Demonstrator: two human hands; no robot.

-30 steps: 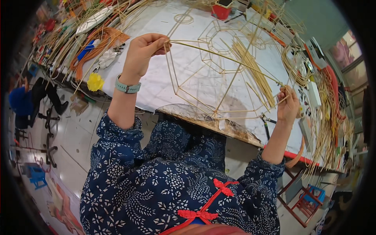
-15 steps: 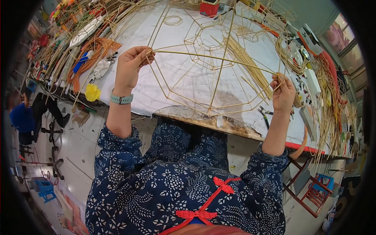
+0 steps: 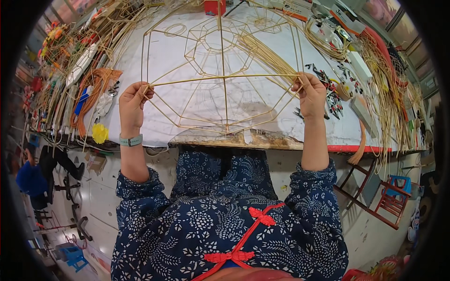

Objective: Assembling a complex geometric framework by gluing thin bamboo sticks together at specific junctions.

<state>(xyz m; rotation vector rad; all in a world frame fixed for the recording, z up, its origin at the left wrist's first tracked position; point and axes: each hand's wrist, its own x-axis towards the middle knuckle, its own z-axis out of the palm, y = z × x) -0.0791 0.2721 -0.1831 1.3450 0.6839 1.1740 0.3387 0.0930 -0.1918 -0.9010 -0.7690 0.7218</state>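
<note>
The counter (image 3: 140,133), covered in white paper, fills the upper half of the frame, its worn front edge crossing the centre. Heaps of loose cane strips (image 3: 391,89) crowd its right and upper left margins. A wire-thin cane frame (image 3: 220,84), built of nested polygons with spokes, stands over the middle of the counter, its lower point near the counter's front edge. A straight cane strip (image 3: 225,78) runs level across the frame, left of centre to right of centre. The left hand (image 3: 132,102), wearing a green wristband (image 3: 130,140), pinches the strip's left end between fingertips and thumb. The right hand (image 3: 311,96) grips the strip's right end, fingers curled closed around it. A yellow pompom (image 3: 99,133) lies at the counter's left edge
</note>
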